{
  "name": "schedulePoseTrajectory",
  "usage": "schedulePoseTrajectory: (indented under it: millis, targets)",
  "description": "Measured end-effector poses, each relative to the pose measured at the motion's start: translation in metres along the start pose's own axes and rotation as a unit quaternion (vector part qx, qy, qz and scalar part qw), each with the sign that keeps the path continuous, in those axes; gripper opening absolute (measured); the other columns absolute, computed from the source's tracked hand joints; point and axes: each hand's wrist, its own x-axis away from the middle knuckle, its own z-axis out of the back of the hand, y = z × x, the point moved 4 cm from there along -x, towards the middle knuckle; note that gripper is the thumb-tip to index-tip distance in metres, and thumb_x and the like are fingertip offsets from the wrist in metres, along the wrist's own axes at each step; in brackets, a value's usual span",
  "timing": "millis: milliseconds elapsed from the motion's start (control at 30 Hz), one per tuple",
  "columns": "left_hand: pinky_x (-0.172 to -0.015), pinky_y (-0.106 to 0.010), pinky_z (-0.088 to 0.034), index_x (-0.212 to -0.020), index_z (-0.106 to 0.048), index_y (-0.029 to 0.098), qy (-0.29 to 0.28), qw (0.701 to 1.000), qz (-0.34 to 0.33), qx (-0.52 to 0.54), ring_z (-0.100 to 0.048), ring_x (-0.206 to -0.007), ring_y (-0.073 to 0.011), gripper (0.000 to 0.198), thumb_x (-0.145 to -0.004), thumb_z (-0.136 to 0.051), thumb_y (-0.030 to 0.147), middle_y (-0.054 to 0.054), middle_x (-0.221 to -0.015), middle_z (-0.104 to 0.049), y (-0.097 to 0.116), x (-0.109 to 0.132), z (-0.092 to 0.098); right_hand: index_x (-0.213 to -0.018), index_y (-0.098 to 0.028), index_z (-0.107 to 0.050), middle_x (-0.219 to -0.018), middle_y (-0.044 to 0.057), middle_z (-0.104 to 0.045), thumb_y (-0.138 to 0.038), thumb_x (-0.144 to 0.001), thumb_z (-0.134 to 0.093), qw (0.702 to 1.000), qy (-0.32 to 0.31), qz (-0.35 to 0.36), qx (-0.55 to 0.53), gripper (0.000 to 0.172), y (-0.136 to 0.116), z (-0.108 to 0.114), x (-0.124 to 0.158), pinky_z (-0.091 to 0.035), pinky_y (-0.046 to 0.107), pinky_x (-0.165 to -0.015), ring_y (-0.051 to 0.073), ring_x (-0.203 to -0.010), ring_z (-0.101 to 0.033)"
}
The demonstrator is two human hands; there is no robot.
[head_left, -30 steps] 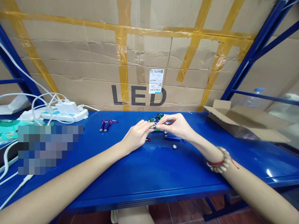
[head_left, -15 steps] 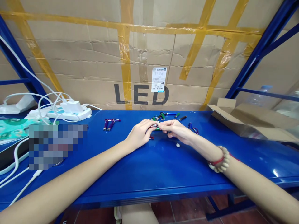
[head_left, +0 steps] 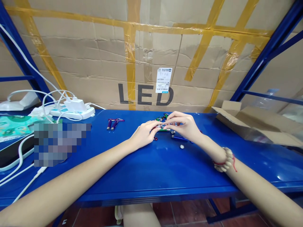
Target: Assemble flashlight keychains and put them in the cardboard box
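Note:
My left hand (head_left: 142, 135) is closed, thumb and fingers pinching a slim red and silver tube (head_left: 159, 126) that looks like a small keychain flashlight. From the other side, the bent fingers of my right hand (head_left: 186, 125) pinch its right end, and they partly hide it. Just beneath lies a green tube (head_left: 163, 130), with a red clip (head_left: 155, 138) below my left fingertips. A blue tube (head_left: 180, 137) rests under my right hand. Nearer to me is a small round whitish piece (head_left: 182, 146). More green parts (head_left: 166, 115) lie behind the fingers.
Two purple flashlights (head_left: 111, 124) with a clip lie left on the blue table (head_left: 146, 170). Farther left are a power strip (head_left: 88, 113), white cables and a phone-like black device (head_left: 14, 154). An open cardboard box (head_left: 251, 126) stands right; a large carton (head_left: 106, 56) closes off the back.
My right hand has arched up, its fingers shifting along the right end of the tube. The blue tube now shows below it. My left hand keeps its hold. The view has shifted slightly.

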Motion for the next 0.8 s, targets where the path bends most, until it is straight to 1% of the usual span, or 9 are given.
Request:
schedulePoseTrajectory:
  millis: [100, 167, 267, 400, 533, 633, 700, 800]
  targets:
    - [-0.081, -0.031, -0.047, -0.099, -0.058, 0.017, -0.03, 0.999, -0.015, -0.011, -0.059, -0.092, -0.0179, 0.021, -0.089, -0.04, 0.023, -0.006, -0.097, -0.065, 0.003, 0.001, 0.0, -0.072, -0.02, -0.071, -0.077, 0.003, -0.062, -0.033, -0.077, -0.063, 0.998, -0.002, 0.065, 0.023, 0.016, -0.004, 0.002, 0.002, -0.044, 0.023, -0.06, 0.011, -0.066, -0.057]
    - [-0.074, -0.029, -0.047, -0.095, -0.057, 0.017, -0.058, 0.998, -0.02, -0.027, -0.059, -0.085, -0.0177, 0.018, -0.089, -0.041, 0.023, -0.005, -0.089, -0.064, 0.005, 0.002, 0.0, -0.07, -0.019, -0.07, -0.075, 0.003, -0.061, -0.032, -0.078, -0.062, 0.996, -0.009, 0.086, 0.019, 0.017, -0.005, 0.001, 0.004, -0.045, 0.023, -0.061, 0.011, -0.067, -0.057]
    - [-0.07, -0.027, -0.046, -0.092, -0.054, 0.017, -0.082, 0.996, -0.026, -0.028, -0.058, -0.081, -0.0161, 0.015, -0.089, -0.04, 0.022, -0.004, -0.089, -0.062, 0.007, 0.004, 0.0, -0.069, -0.019, -0.069, -0.073, 0.002, -0.062, -0.031, -0.077, -0.063, 0.996, -0.017, 0.09, 0.01, 0.016, -0.006, -0.001, 0.005, -0.045, 0.024, -0.062, 0.011, -0.068, -0.058]
    - [-0.07, -0.025, -0.046, -0.091, -0.052, 0.017, -0.074, 0.996, -0.037, -0.022, -0.058, -0.079, -0.0146, 0.013, -0.089, -0.039, 0.019, -0.004, -0.089, -0.062, 0.009, 0.006, 0.001, -0.066, -0.018, -0.068, -0.069, 0.002, -0.062, -0.032, -0.077, -0.063, 0.998, -0.005, 0.06, -0.017, 0.018, -0.006, -0.004, 0.003, -0.045, 0.022, -0.057, 0.011, -0.064, -0.057]
    - [-0.069, -0.026, -0.046, -0.09, -0.052, 0.016, -0.042, 0.997, -0.046, -0.034, -0.058, -0.078, -0.0153, 0.013, -0.088, -0.039, 0.017, -0.005, -0.088, -0.061, 0.01, 0.006, 0.003, -0.062, -0.016, -0.067, -0.064, 0.003, -0.063, -0.034, -0.073, -0.066, 0.998, 0.023, 0.003, -0.061, 0.021, -0.008, -0.006, 0.002, -0.046, 0.022, -0.054, 0.011, -0.061, -0.057]
    - [-0.071, -0.027, -0.046, -0.092, -0.052, 0.016, -0.023, 0.998, -0.044, -0.038, -0.058, -0.08, -0.0158, 0.014, -0.088, -0.039, 0.017, -0.005, -0.089, -0.062, 0.009, 0.006, 0.004, -0.061, -0.015, -0.067, -0.064, 0.003, -0.063, -0.036, -0.068, -0.069, 0.991, 0.029, -0.081, -0.097, 0.022, -0.006, -0.009, 0.002, -0.048, 0.022, -0.052, 0.012, -0.06, -0.058]
    - [-0.072, -0.026, -0.046, -0.092, -0.053, 0.017, -0.016, 0.998, -0.04, -0.038, -0.058, -0.081, -0.0157, 0.013, -0.088, -0.04, 0.018, -0.005, -0.088, -0.062, 0.008, 0.006, 0.004, -0.062, -0.015, -0.068, -0.067, 0.004, -0.063, -0.039, -0.065, -0.071, 0.977, 0.017, -0.159, -0.138, 0.025, -0.003, -0.012, 0.003, -0.047, 0.021, -0.044, 0.011, -0.055, -0.056]
    - [-0.071, -0.025, -0.046, -0.091, -0.053, 0.017, -0.007, 0.999, -0.029, -0.035, -0.058, -0.08, -0.0152, 0.012, -0.088, -0.042, 0.019, -0.004, -0.086, -0.062, 0.006, 0.005, 0.004, -0.063, -0.013, -0.067, -0.065, 0.002, -0.062, -0.042, -0.058, -0.073, 0.945, -0.011, -0.261, -0.196, 0.029, 0.001, -0.018, 0.006, -0.046, 0.02, -0.036, 0.008, -0.045, -0.052]
